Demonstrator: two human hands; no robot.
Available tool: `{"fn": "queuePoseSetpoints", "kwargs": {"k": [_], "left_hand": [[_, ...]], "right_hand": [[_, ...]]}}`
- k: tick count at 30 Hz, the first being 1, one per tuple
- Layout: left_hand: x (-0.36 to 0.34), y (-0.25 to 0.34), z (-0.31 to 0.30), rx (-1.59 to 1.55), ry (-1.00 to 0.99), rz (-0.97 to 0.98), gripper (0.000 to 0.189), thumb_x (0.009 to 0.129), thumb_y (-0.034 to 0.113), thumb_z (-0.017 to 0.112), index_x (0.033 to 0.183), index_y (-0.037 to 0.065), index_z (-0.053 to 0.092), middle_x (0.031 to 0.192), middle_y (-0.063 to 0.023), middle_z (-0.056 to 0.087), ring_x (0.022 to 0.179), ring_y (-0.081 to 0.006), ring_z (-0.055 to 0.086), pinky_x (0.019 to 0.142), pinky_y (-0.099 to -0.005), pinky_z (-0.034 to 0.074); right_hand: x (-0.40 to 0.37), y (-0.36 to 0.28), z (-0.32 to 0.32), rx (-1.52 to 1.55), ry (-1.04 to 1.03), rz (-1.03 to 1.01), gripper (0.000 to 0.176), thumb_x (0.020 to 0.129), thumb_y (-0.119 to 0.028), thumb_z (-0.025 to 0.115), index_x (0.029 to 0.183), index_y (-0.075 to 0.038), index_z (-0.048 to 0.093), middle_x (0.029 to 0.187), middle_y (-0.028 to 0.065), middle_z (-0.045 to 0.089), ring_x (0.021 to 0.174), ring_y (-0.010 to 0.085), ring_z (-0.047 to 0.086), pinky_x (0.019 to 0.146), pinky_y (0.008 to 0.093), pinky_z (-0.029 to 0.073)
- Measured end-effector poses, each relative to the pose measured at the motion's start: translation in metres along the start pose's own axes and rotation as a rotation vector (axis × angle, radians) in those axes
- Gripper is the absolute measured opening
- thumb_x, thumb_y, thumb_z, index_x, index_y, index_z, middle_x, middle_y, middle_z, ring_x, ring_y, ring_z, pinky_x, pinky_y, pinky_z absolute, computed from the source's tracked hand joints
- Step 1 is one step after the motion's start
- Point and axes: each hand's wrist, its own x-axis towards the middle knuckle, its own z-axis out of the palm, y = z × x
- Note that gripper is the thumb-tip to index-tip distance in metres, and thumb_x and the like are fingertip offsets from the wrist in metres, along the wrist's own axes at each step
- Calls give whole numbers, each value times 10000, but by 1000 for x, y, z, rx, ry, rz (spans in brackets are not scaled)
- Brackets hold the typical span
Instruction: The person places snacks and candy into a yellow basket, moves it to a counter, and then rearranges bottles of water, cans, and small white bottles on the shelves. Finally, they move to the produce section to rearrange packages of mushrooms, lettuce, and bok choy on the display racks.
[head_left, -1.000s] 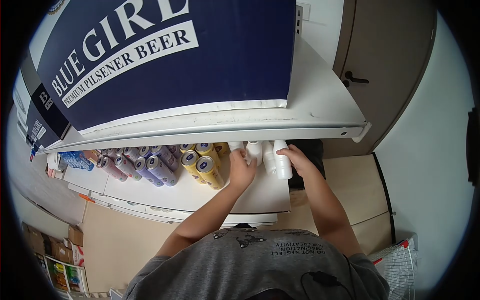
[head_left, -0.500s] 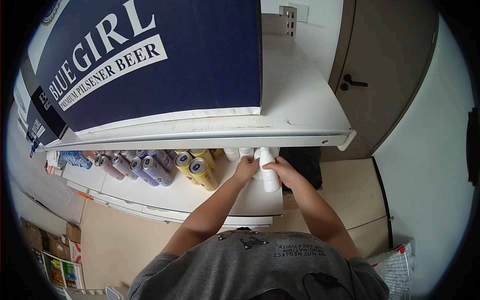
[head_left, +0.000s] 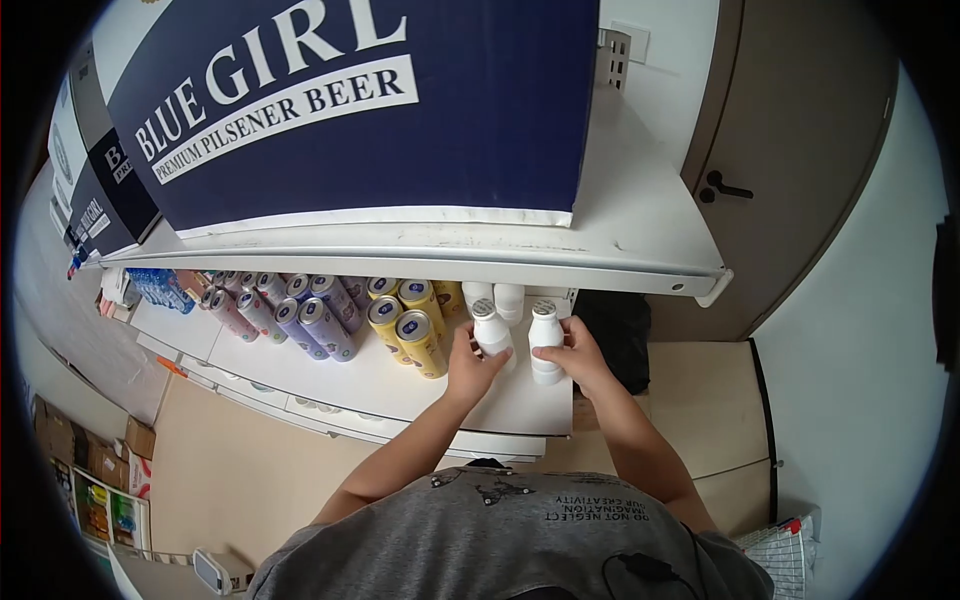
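On the lower shelf point(head_left: 400, 400), my left hand point(head_left: 474, 368) is wrapped round a white bottle point(head_left: 491, 328) with a round lid. My right hand point(head_left: 577, 357) grips a second white bottle point(head_left: 544, 340) a little to the right, near the shelf's right end. Both bottles are upright, with a gap between them. Behind them stand more white bottles point(head_left: 508, 302), partly under the upper shelf's edge. Yellow cans point(head_left: 420, 345) stand just left of my left hand.
Purple cans point(head_left: 325, 330) and pink cans point(head_left: 235, 318) stand further left. Overhead, a large dark blue beer box point(head_left: 380, 150) rests on the upper shelf point(head_left: 640, 210), whose front edge juts over the bottles. A black bag point(head_left: 620, 340) lies right of the shelf, near a door point(head_left: 790, 150).
My hands have moved apart, and the left one now holds a bottle clearly in view. The right bottle, tilted before, now stands upright. The view has shifted slightly.
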Motion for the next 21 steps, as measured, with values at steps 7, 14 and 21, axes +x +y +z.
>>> {"fn": "queuePoseSetpoints", "kwargs": {"k": [7,14,21], "left_hand": [[24,-24,-1,171,188,91,667,747,51,746,1289,-22,364,1169,-180,563,1051,-278,594,882,-359,492],[38,-33,-1,120,117,53,753,748,64,730,1361,-23,302,1229,-212,539,1115,-312,569,941,-380,458],[4,-44,8,286,224,201,893,773,99,695,1449,-42,129,1401,-264,353,1291,-390,383,1044,-436,362]], "right_hand": [[60,50,38,-134,73,-339,709,710,-197,802,1311,-38,460,1184,120,587,1095,229,575,934,349,457],[56,47,49,-485,189,-321,708,722,-202,764,1336,-57,443,1190,177,586,1085,334,585,908,406,478],[39,50,35,-583,233,-418,719,755,-298,765,1328,-14,437,1291,204,512,1194,336,514,978,400,431]]}}
